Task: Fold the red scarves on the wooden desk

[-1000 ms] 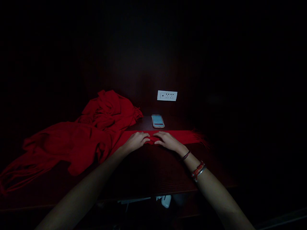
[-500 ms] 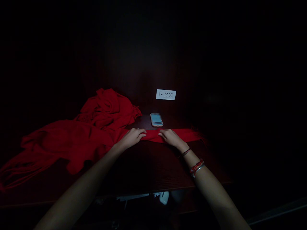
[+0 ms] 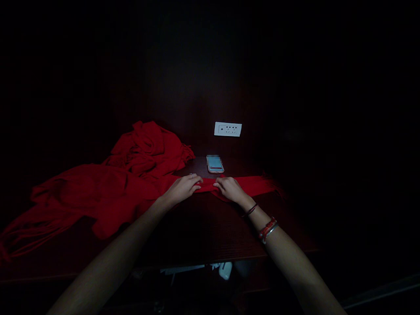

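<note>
A red fringed scarf (image 3: 98, 192) lies across the dark wooden desk, spread and rumpled on the left and gathered into a narrow band in front of me. My left hand (image 3: 184, 187), with a ring on one finger, is closed on this band. Close to its right, my right hand (image 3: 229, 188) pinches the same band, and a short stretch of red cloth shows between the two. Past my right hand the scarf's end (image 3: 257, 185) runs out to a fringe. Bracelets circle my right wrist.
Behind the band lies a phone (image 3: 215, 164) with a lit screen. A white socket panel (image 3: 228, 129) is on the back wall. More red fringed cloth (image 3: 147, 146) is heaped at the back left. Under the desk's front edge (image 3: 183, 264) a white object (image 3: 225, 270) shows. The surroundings are very dark.
My right hand has shifted slightly left, closer to my left hand, and the band between them is shorter and more bunched. My left hand has barely moved.
</note>
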Demonstrator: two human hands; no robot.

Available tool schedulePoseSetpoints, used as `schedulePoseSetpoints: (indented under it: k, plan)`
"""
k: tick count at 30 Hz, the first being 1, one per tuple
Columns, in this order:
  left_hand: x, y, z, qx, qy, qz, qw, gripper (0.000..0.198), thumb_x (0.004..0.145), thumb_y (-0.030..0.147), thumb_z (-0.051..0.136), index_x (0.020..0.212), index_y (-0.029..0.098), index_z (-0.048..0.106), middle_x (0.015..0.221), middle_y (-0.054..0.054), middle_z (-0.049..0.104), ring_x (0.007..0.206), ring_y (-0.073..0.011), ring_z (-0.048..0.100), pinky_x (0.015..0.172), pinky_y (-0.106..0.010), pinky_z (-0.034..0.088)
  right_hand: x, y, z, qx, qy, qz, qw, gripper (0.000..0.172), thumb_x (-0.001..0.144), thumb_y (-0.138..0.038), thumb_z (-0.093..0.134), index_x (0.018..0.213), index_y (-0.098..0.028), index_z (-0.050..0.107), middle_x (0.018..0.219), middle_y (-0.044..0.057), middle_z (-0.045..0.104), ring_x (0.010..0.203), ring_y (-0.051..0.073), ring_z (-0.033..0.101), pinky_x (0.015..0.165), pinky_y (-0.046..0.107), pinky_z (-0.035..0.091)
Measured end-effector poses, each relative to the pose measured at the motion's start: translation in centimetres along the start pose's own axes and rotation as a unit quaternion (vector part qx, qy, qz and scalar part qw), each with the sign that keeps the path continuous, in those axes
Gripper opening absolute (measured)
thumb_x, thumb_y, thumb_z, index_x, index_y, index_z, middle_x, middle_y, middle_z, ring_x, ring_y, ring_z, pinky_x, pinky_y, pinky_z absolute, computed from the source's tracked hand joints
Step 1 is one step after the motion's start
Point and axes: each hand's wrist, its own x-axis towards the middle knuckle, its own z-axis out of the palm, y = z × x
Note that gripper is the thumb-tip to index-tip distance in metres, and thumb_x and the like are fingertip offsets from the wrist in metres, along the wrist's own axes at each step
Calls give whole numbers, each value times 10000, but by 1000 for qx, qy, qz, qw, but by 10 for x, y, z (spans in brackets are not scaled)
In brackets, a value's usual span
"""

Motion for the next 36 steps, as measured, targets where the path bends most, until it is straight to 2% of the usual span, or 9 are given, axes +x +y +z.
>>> schedulePoseSetpoints:
  k: [5, 10, 14, 20, 24, 27, 30, 33, 36]
  plan:
    - [2, -3, 3, -12, 6, -9, 1000, 170, 814, 227, 381, 847, 160, 534, 819, -31, 564, 776, -139, 508, 713, -229, 387, -1, 3, 0, 18, -27, -21, 999, 313, 834, -352, 334, 893, -139, 556, 819, 84, 606, 733, 146, 545, 623, 220, 345]
    - [2, 0, 4, -13, 0, 0, 1000, 181, 819, 212, 352, 834, 169, 528, 805, -24, 553, 759, -133, 505, 706, -228, 390, 0, -4, 4, 56, 10, -72, 996, 315, 779, -355, 450, 1012, -152, 509, 980, 80, 572, 875, 151, 514, 716, 222, 356]
    - [0, 0, 0, 22, -28, -6, 999, 152, 784, 182, 387, 869, 175, 513, 852, -31, 533, 775, -141, 504, 695, -231, 400, 0, -2, -1, 10, -13, -21, 1000, 235, 828, -286, 365, 855, -162, 562, 803, 58, 611, 752, 136, 542, 654, 214, 354]
    - [-1, -7, -1, 62, -62, -33, 996, 202, 774, 146, 377, 935, 163, 498, 869, -51, 559, 815, -157, 520, 739, -248, 389, -5, 12, -12, -51, -16, 54, 997, 201, 813, -213, 376, 899, -165, 551, 872, 75, 592, 796, 152, 523, 667, 235, 343]
    - [-2, 2, 4, 61, -82, -61, 993, 221, 819, 223, 326, 992, 171, 452, 796, -49, 576, 709, -161, 549, 659, -255, 401, -3, 0, -7, -23, 15, -45, 999, 348, 766, -293, 481, 1098, -192, 450, 1064, 90, 506, 993, 181, 414, 796, 302, 298]
    - [-2, 9, 4, 64, -82, -65, 992, 254, 847, 277, 260, 987, 165, 440, 718, -41, 568, 630, -164, 545, 606, -262, 402, 0, -11, -3, -16, 9, -89, 996, 268, 777, -305, 465, 1007, -177, 512, 938, 79, 556, 933, 182, 441, 789, 312, 291]
    - [0, 10, 0, 53, -57, -38, 996, 234, 845, 263, 268, 898, 168, 475, 785, -44, 546, 699, -152, 534, 644, -248, 401, 2, -8, -3, -9, 13, -63, 998, 214, 819, -267, 388, 832, -147, 564, 800, 71, 583, 797, 154, 493, 733, 271, 310]
    - [0, 5, -5, 57, -27, -29, 998, 222, 832, 245, 298, 866, 176, 506, 885, -48, 514, 781, -144, 514, 701, -240, 394, 1, 5, -5, 3, 37, -20, 999, 218, 829, -249, 368, 830, -143, 558, 827, 74, 588, 764, 140, 506, 706, 245, 317]
    - [0, 0, -5, 71, -46, -55, 995, 219, 820, 224, 320, 871, 177, 528, 862, -50, 531, 791, -153, 516, 717, -255, 391, 0, 14, -6, -4, 26, 23, 999, 213, 827, -224, 365, 833, -141, 561, 837, 81, 590, 764, 147, 510, 691, 250, 323]
